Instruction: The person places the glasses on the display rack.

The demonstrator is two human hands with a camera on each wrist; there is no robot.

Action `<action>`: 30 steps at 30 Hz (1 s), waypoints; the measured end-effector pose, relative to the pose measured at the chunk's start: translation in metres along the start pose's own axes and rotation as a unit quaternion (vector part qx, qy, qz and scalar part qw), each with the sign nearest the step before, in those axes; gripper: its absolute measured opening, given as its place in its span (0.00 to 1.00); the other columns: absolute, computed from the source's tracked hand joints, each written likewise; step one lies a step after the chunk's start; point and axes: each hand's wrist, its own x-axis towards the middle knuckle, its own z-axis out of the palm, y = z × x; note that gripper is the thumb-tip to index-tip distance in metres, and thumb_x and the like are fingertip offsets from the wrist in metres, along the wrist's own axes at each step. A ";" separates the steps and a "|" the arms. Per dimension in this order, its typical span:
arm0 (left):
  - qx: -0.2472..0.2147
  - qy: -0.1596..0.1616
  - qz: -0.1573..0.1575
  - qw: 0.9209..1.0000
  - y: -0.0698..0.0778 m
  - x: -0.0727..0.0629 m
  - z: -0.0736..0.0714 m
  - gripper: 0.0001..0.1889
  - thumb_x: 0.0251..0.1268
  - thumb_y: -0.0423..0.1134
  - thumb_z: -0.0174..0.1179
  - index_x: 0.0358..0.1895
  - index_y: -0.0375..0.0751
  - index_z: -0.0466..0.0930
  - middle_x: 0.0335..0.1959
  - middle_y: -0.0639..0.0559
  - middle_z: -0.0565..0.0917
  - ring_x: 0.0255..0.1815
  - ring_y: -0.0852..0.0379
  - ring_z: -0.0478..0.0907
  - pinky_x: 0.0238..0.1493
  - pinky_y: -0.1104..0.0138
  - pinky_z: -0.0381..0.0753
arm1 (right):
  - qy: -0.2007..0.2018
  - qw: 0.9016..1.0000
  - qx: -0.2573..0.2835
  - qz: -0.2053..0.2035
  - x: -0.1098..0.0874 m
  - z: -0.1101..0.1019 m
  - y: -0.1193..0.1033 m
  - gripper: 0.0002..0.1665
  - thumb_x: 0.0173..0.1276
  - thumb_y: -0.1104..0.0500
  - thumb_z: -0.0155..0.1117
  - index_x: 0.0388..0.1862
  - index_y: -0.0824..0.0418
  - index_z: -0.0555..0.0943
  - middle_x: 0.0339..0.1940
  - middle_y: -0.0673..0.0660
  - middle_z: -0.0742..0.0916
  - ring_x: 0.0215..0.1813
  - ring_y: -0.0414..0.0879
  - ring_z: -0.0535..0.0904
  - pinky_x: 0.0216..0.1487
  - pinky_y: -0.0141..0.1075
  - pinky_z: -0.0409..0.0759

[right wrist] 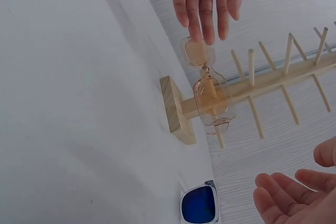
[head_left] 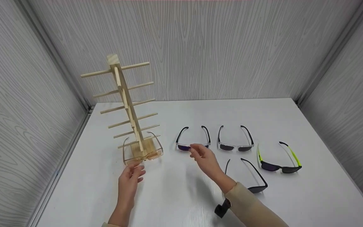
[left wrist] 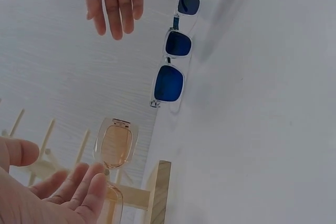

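Grey wood-grained panels point(head_left: 181, 47) are enclosing a white surface point(head_left: 172, 201) at its left, back and right edges. Toward the left edge, a pale wooden stand point(head_left: 131, 113) is rising from a square base, its pegs sticking out both ways. Amber-lensed glasses point(head_left: 148, 156) are sitting low on it, at the bottom pegs. The left hand point(head_left: 130, 179) is reaching up to them with fingers loosely extended, gripping nothing; its fingertips are meeting the left lens's lower rim, though I can't tell whether they're touching. The lenses are facing the front, the temples pointing toward the back edge on either side of the post; the long axis is running side to side, its right end slightly farther back.

Rightward, the right hand point(head_left: 208, 160) is hovering, loosely curled and holding nothing, in front of blue-lensed glasses point(head_left: 184, 147). Clear-framed glasses point(head_left: 244, 148), black glasses point(head_left: 257, 189) and yellow-armed glasses point(head_left: 271, 167) are lying toward the right edge.
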 end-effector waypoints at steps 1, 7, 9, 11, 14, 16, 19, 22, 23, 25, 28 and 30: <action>-0.002 -0.002 0.003 1.000 0.004 -0.003 0.001 0.24 0.63 0.55 0.57 0.55 0.43 0.73 0.46 0.44 0.81 0.43 0.53 0.80 0.37 0.66 0.80 | 0.003 1.000 -0.003 -0.004 -0.001 -0.001 0.000 0.19 0.72 0.54 0.52 0.55 0.65 0.75 0.45 0.57 0.84 0.44 0.48 0.81 0.43 0.37 0.79; -0.007 -0.015 0.014 1.000 0.043 -0.031 0.011 0.21 0.66 0.49 0.56 0.54 0.37 0.73 0.45 0.41 0.81 0.44 0.50 0.80 0.41 0.63 0.79 | 0.013 1.000 -0.008 -0.014 -0.008 -0.010 0.004 0.18 0.73 0.56 0.51 0.55 0.66 0.75 0.46 0.59 0.83 0.44 0.49 0.81 0.43 0.37 0.79; -0.002 -0.023 0.006 1.000 0.054 -0.039 0.014 0.20 0.68 0.46 0.54 0.54 0.35 0.73 0.47 0.40 0.80 0.46 0.49 0.79 0.44 0.62 0.79 | 0.018 1.000 -0.004 -0.017 -0.009 -0.013 0.006 0.18 0.73 0.56 0.52 0.54 0.66 0.76 0.46 0.60 0.83 0.44 0.51 0.81 0.42 0.36 0.79; 0.007 -0.025 -0.008 1.000 0.062 -0.044 0.017 0.19 0.69 0.44 0.54 0.54 0.34 0.73 0.48 0.39 0.80 0.47 0.48 0.78 0.46 0.60 0.78 | 0.020 1.000 0.001 -0.019 -0.011 -0.016 0.008 0.19 0.73 0.56 0.52 0.55 0.67 0.75 0.47 0.61 0.83 0.45 0.52 0.81 0.42 0.36 0.78; 0.015 -0.027 -0.009 0.999 0.060 -0.046 0.021 0.20 0.68 0.46 0.54 0.54 0.34 0.73 0.47 0.40 0.80 0.46 0.50 0.78 0.47 0.58 0.77 | 0.028 1.000 0.002 -0.011 -0.014 -0.021 0.011 0.19 0.72 0.56 0.52 0.55 0.67 0.75 0.47 0.62 0.83 0.45 0.53 0.81 0.43 0.36 0.79; 0.016 -0.028 0.003 0.999 0.058 -0.046 0.023 0.20 0.67 0.47 0.55 0.53 0.34 0.74 0.46 0.40 0.80 0.45 0.50 0.78 0.45 0.58 0.78 | 0.031 0.999 0.005 -0.004 -0.016 -0.025 0.012 0.19 0.72 0.56 0.52 0.55 0.67 0.75 0.47 0.62 0.83 0.46 0.53 0.81 0.44 0.37 0.79; 0.021 -0.033 0.014 0.999 0.056 -0.047 0.025 0.20 0.67 0.47 0.55 0.52 0.35 0.74 0.46 0.41 0.80 0.45 0.51 0.79 0.44 0.59 0.78 | 0.041 0.999 0.009 0.004 -0.019 -0.030 0.013 0.19 0.72 0.56 0.53 0.55 0.67 0.75 0.47 0.62 0.83 0.46 0.53 0.81 0.45 0.38 0.79; 0.019 -0.046 0.017 0.999 0.056 -0.048 0.028 0.19 0.68 0.45 0.54 0.53 0.34 0.74 0.47 0.40 0.80 0.46 0.50 0.78 0.46 0.59 0.77 | 0.047 0.999 0.008 0.009 -0.021 -0.034 0.016 0.19 0.72 0.55 0.53 0.55 0.67 0.75 0.46 0.62 0.83 0.45 0.51 0.81 0.44 0.37 0.79; 0.020 -0.049 0.017 0.998 0.056 -0.048 0.029 0.19 0.68 0.45 0.54 0.53 0.33 0.73 0.47 0.40 0.80 0.47 0.49 0.78 0.46 0.59 0.77 | 0.049 0.999 0.010 0.012 -0.022 -0.036 0.017 0.19 0.72 0.55 0.52 0.56 0.66 0.75 0.46 0.61 0.83 0.45 0.50 0.81 0.44 0.36 0.79; 0.020 -0.054 0.018 0.998 0.057 -0.049 0.031 0.19 0.68 0.44 0.54 0.54 0.33 0.73 0.48 0.41 0.80 0.48 0.49 0.78 0.47 0.59 0.77 | 0.052 0.998 0.014 0.018 -0.023 -0.039 0.018 0.20 0.72 0.55 0.53 0.56 0.66 0.75 0.45 0.59 0.84 0.45 0.50 0.81 0.44 0.36 0.79; 0.019 -0.059 0.020 0.998 0.059 -0.050 0.034 0.19 0.69 0.44 0.53 0.54 0.33 0.73 0.48 0.41 0.80 0.48 0.49 0.78 0.48 0.59 0.77 | 0.056 0.998 0.023 0.026 -0.026 -0.043 0.020 0.20 0.72 0.54 0.53 0.56 0.65 0.75 0.45 0.57 0.84 0.45 0.50 0.81 0.44 0.37 0.79; 0.019 -0.061 0.021 0.998 0.061 -0.050 0.037 0.18 0.69 0.44 0.54 0.54 0.34 0.74 0.47 0.42 0.80 0.48 0.51 0.78 0.48 0.59 0.77 | 0.060 0.997 0.027 0.031 -0.027 -0.046 0.021 0.20 0.72 0.53 0.53 0.56 0.65 0.75 0.45 0.57 0.84 0.46 0.51 0.81 0.45 0.38 0.79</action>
